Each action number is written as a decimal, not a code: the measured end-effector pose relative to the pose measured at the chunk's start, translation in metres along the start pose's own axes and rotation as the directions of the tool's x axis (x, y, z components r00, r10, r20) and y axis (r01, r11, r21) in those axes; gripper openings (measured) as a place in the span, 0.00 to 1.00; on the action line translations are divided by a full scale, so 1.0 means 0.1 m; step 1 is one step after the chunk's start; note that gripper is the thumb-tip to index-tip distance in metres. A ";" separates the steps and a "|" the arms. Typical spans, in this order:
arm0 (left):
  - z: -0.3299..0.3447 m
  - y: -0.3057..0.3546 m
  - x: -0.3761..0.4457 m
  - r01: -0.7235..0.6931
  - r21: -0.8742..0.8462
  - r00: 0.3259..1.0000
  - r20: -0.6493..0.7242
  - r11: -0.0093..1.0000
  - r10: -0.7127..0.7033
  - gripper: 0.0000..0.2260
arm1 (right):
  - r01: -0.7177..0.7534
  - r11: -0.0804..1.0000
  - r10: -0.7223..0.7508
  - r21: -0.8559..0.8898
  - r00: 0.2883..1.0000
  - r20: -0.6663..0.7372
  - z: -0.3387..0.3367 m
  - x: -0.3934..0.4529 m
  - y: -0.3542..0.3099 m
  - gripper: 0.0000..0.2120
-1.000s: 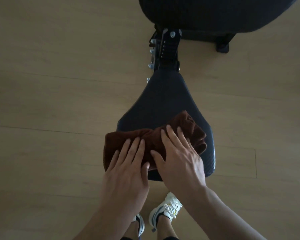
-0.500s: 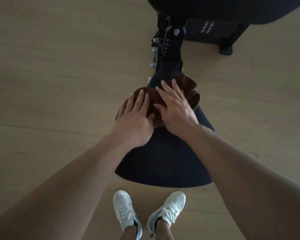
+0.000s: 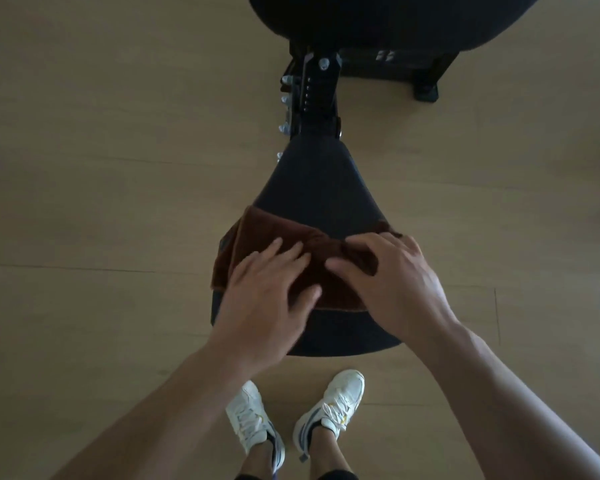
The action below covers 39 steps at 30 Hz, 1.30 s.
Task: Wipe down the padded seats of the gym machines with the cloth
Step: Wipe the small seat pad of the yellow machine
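Your left hand [image 3: 269,289] and right hand [image 3: 388,282], both flat on the cloth [image 3: 253,237], have drawn it back from the seat's [image 3: 316,181] narrow end (far half wiped) toward its wide near edge.

We see both bare forearms reaching forward and down. Our left hand [image 3: 269,292] lies palm down, fingers spread and nearly flat. Our right hand [image 3: 392,282] sits just beside it, fingers bent, thumb pointing left.

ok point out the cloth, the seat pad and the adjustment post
cloth [image 3: 253,244], head view, flat left part
seat pad [image 3: 314,188], head view, bare narrow end
adjustment post [image 3: 317,95], head view, holed black bar
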State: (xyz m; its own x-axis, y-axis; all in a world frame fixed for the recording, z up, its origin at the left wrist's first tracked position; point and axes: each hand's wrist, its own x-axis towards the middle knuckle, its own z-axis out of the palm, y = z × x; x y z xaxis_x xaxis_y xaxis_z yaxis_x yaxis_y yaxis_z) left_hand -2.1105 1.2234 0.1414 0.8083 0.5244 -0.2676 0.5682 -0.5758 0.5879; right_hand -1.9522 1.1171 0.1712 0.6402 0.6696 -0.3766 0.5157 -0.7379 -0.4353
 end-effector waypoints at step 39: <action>0.30 0.05 0.45 0.076 0.332 0.996 0.009 0.940 -0.084 0.30 | -0.045 0.982 0.023 -0.185 0.992 -0.121 0.61 0.15 0.13 0.29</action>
State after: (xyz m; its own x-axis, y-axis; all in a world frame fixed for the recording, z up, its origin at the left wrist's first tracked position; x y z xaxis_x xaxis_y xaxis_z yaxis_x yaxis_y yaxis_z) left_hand -2.0667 1.2249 0.1096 0.7591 0.5653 -0.3228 0.6470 -0.7096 0.2789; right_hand -1.9704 1.1229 0.1103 0.7163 0.6372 -0.2845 0.5826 -0.7705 -0.2588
